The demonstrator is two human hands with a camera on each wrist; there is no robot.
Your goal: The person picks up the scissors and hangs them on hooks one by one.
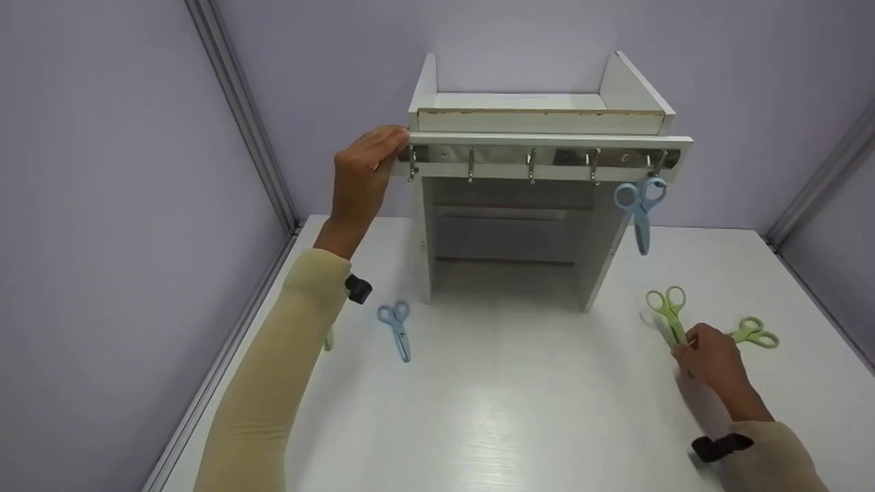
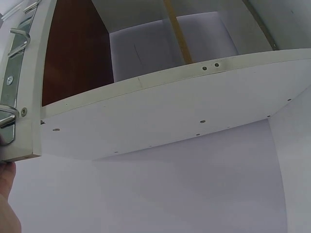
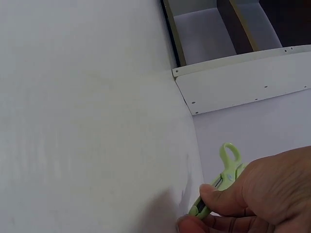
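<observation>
A white shelf unit point(image 1: 547, 123) stands at the back of the table, with a rail of metal hooks point(image 1: 533, 164) along its front. My left hand point(image 1: 366, 174) grips the left end of that rail; its fingertips curl over the edge. A blue pair of scissors point(image 1: 640, 205) hangs from the rightmost hook. My right hand point(image 1: 707, 355) pinches the blade end of a green pair of scissors point(image 1: 668, 311) lying on the table; its handle point(image 3: 231, 158) shows in the right wrist view. The left wrist view shows the shelf side panel point(image 2: 170, 111) from below.
A second green pair of scissors point(image 1: 755, 333) lies just right of my right hand. Another blue pair point(image 1: 398, 328) lies front left of the shelf, and a green bit point(image 1: 328, 339) peeks out behind my left sleeve. Walls close in the white table point(image 1: 492, 410) on three sides.
</observation>
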